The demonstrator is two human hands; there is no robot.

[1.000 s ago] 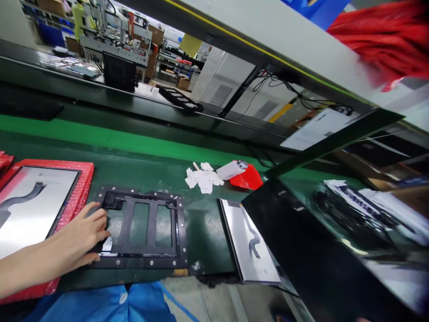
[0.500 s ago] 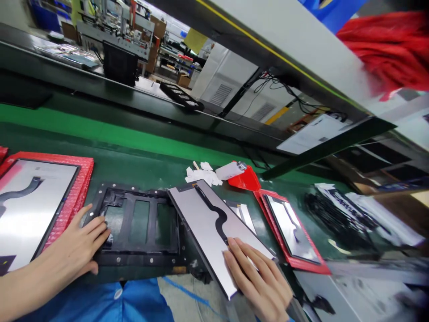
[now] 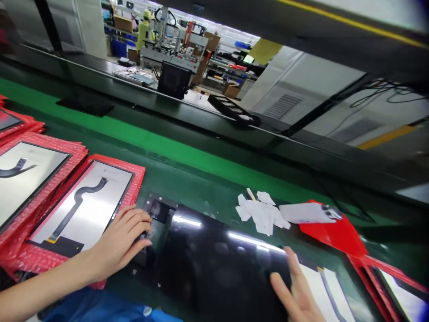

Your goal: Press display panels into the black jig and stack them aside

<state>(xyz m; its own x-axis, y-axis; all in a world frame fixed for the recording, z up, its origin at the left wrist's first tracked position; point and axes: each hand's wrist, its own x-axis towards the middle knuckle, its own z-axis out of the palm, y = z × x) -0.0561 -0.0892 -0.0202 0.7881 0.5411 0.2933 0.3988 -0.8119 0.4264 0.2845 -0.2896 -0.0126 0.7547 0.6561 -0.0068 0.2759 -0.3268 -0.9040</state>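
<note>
Atop red wrap [image 3: 42, 260] lies a silver panel [image 3: 97, 210]; right fingers [image 3: 294, 268] pinch a black screen [image 3: 228, 268]; left fingers [image 3: 136, 222], parted, touch a frame [image 3: 147, 270].

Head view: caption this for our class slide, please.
Right hand holds a glossy black panel partly over a dark frame, left hand at the frame's edge.

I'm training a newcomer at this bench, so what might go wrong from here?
The right hand holds the panel at one end while the left hand is at the frame, so the panel might slip. It overlaps the frame in view, so their edges could knock. Bare fingers may smudge its glossy face.
</note>
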